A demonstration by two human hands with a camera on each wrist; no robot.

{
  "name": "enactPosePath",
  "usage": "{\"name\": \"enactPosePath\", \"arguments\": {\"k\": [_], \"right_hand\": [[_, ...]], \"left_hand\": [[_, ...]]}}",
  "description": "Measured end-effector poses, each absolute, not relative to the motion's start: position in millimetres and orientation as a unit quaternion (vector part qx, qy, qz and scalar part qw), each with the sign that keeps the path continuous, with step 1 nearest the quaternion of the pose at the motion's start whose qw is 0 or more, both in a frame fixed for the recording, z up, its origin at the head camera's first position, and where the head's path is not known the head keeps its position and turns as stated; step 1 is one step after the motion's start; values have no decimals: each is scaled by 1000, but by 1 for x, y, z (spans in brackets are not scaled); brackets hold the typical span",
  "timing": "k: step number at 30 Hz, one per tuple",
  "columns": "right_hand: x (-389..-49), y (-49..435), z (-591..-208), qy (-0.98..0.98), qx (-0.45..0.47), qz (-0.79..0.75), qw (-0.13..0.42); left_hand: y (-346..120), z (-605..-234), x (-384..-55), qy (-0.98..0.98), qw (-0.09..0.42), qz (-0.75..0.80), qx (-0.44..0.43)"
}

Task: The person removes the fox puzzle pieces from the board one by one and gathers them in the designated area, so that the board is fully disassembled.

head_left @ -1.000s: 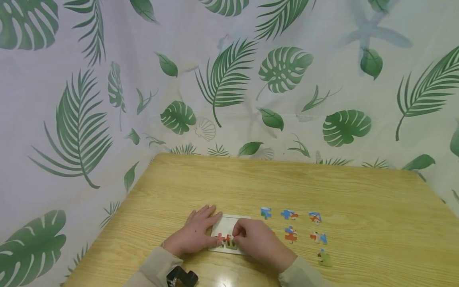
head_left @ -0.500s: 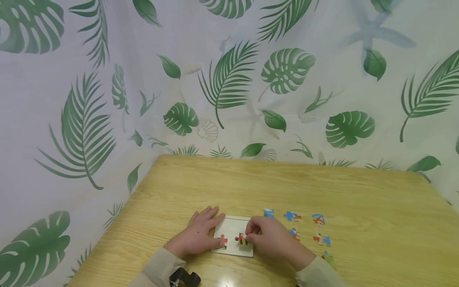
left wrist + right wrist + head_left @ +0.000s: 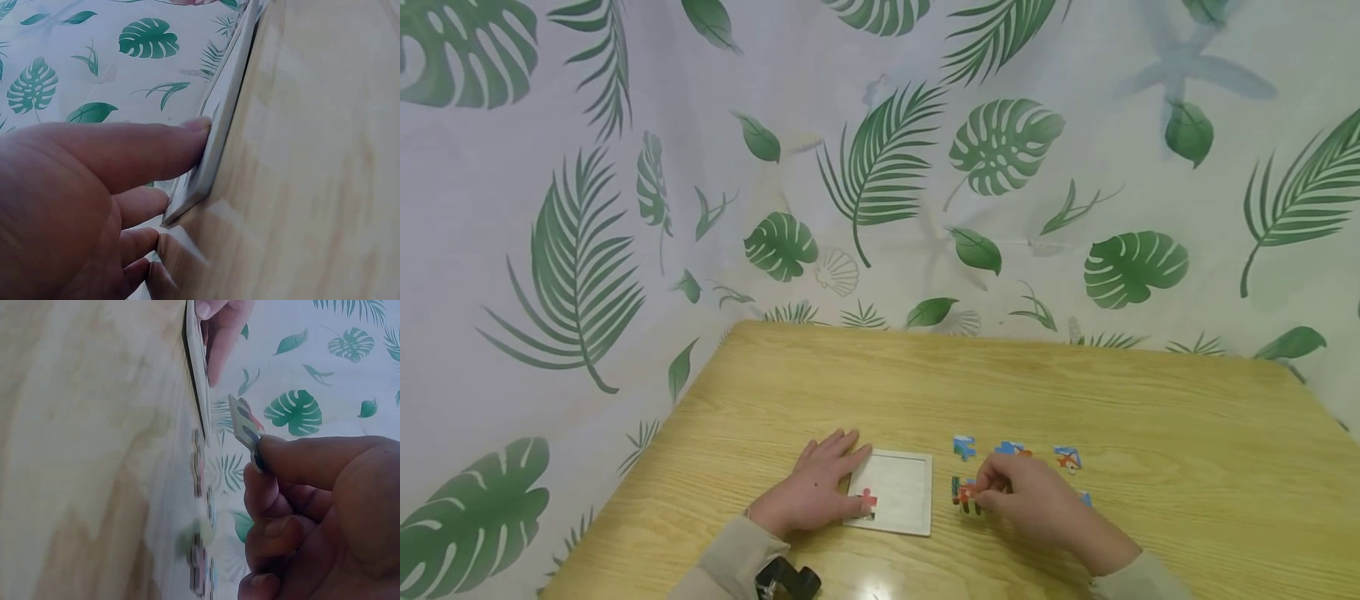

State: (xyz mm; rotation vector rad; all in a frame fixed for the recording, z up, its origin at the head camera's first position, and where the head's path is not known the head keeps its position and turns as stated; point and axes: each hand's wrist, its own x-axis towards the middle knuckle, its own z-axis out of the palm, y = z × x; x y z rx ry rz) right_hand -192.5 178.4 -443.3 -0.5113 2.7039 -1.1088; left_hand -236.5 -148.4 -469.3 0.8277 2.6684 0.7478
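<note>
Puzzle piece [image 3: 964,493], lower centre of the frame: pinched in the right hand [image 3: 1037,510], lifted just off the worktop [image 3: 1075,392], beside the white puzzle tray [image 3: 917,483]. The tray's left edge is pressed by the flat, released left hand [image 3: 808,492]. Loose pieces [image 3: 1063,457] are laid out right of the tray.

A big desk [image 3: 1000,375] made of light yellow wood fills the bottom of the head view. You can see wavy brown lines in the wood. A bright spot of light shines on the desk near its front edge.

Behind the desk and on its left side hangs a thin white curtain [image 3: 880,167]. It goes all the way up to the top. It has many green leaves on it, some long like palm leaves and some round with holes. Pale shells and a pale starfish are on it too. The curtain folds at the back left corner of the desk.
</note>
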Motion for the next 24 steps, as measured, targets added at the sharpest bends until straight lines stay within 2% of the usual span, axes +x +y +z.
{"name": "enactPosePath", "arguments": {"k": [7,18,24], "right_hand": [[-188,193,-442,904,-144,-388,108],[-182,210,-447,905,-156,-380,108],[-175,218,-449,906,-145,-376,128]], "left_hand": [[-148,-469,-237,916,121,258,283],[-148,-468,-236,910,120,271,289],[-149,-467,-235,911,124,271,287]]}}
